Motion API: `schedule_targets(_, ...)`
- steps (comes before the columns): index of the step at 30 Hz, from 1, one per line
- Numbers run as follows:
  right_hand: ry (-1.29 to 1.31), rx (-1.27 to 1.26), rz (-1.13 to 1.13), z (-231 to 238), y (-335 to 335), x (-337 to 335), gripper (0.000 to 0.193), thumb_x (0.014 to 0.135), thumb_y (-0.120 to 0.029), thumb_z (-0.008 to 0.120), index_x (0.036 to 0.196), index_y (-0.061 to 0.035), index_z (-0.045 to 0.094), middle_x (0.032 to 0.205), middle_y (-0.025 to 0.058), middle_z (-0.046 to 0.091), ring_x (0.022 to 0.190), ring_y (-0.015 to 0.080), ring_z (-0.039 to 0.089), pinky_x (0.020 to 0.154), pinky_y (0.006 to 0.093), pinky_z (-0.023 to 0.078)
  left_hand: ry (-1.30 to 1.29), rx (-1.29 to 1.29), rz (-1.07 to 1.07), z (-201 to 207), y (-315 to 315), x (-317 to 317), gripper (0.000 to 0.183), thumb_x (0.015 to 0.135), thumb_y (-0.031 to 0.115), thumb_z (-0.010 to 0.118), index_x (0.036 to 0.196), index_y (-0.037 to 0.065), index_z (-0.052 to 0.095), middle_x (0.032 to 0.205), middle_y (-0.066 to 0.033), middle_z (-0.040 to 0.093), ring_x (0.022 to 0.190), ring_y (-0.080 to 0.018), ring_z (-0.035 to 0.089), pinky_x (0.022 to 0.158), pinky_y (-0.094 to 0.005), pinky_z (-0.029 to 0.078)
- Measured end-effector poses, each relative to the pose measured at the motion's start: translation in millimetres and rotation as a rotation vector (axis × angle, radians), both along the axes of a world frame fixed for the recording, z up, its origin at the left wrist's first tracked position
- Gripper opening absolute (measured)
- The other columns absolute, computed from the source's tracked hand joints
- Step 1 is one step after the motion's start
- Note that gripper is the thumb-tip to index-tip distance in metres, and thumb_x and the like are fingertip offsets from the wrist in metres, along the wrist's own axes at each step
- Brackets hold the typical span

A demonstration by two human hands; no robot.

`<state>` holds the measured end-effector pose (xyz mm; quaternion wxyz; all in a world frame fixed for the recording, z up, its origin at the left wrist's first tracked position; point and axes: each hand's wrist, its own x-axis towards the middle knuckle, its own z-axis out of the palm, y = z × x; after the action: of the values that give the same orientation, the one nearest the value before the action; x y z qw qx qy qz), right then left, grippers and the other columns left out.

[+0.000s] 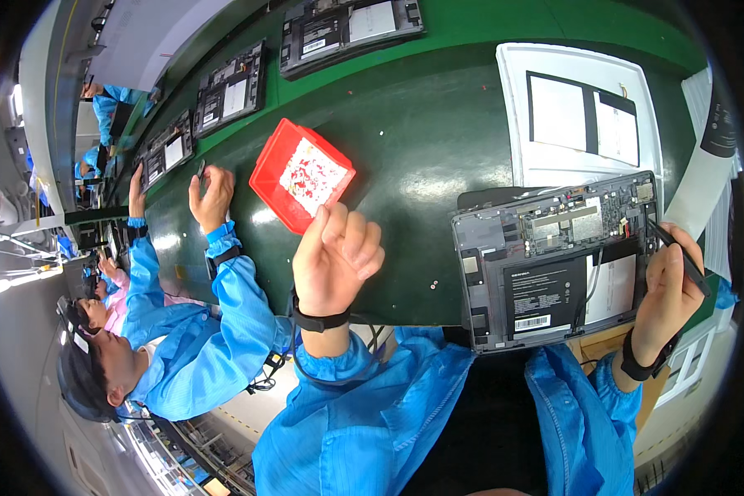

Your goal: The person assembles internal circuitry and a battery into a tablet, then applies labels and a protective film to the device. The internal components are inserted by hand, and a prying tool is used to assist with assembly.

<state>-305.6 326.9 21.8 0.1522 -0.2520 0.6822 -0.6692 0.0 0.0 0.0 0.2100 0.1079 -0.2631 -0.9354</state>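
Head view, right side: right hand (668, 283) pinches black tool (696, 274) over tablet (546, 269). Centre: left hand (337, 255) curled at bin (274, 165), any hold unclear.

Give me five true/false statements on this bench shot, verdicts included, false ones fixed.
1. The right hand holds a black tool. True.
2. The left hand is over the white tray. False: it is at the near edge of the red bin.
3. The device has its cover closed. False: its board and battery are exposed.
4. A black band is around the left wrist. True.
5. The co-worker's sleeve nearest the bin is pink. False: it is blue.
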Motion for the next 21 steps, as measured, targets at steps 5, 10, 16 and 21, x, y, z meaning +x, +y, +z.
schedule_targets(5, 0.105, 0.07, -0.255, -11.7, 14.2, -12.6, 0.026, 0.101, -0.009, 0.059, 0.122, 0.0058, 0.064, 0.106, 0.0126, 0.07, 0.075, 0.0052, 0.053, 0.066, 0.0169, 0.043, -0.145, 0.156, 0.032, 14.9, 20.8, -18.3, 0.028, 0.104, 0.04, 0.045, 0.096, 0.013, 0.048, 0.085, -0.0036, 0.046, 0.071, -0.0174, 0.044, 0.058, -0.0309, 0.04)
schedule_targets(10, 0.072, 0.11, -0.162, -3.2, 6.9, -4.7, 0.019, 0.095, -0.001, 0.06, 0.111, 0.0068, 0.065, 0.105, 0.0139, 0.068, 0.089, 0.0178, 0.065, 0.098, 0.0326, 0.046, -0.638, -0.912, -0.126, -3.5, 64.0, -24.7, 0.043, 0.096, 0.017, 0.059, 0.132, -0.007, 0.058, 0.116, -0.0136, 0.063, 0.089, -0.0205, 0.059, 0.08, -0.0316, 0.05)
schedule_targets(16, -0.091, -0.06, 0.062, -11.6, 16.6, -12.7, 0.025, 0.088, -0.016, 0.073, 0.105, 0.0015, 0.065, 0.101, 0.0162, 0.066, 0.079, 0.017, 0.062, 0.071, 0.028, 0.051, -0.594, -1.154, 0.138, -11.3, 114.4, -37.4, 0.065, 0.086, 0.015, 0.071, 0.14, -0.013, 0.048, 0.149, -0.0307, 0.043, 0.138, -0.0397, 0.046, 0.113, -0.0433, 0.036)
schedule_targets(21, -0.199, -0.464, -0.053, -34.7, 35.1, -16.5, 0.03, 0.095, -0.027, 0.069, 0.11, -0.0049, 0.057, 0.107, 0.0091, 0.056, 0.072, 0.0132, 0.052, 0.112, 0.0461, 0.036, -0.308, -0.754, 0.19, 20.7, 131.3, -57.5, 0.072, 0.095, 0.011, 0.063, 0.153, -0.009, 0.026, 0.147, -0.0212, 0.045, 0.138, -0.0284, 0.043, 0.115, -0.0401, 0.033)
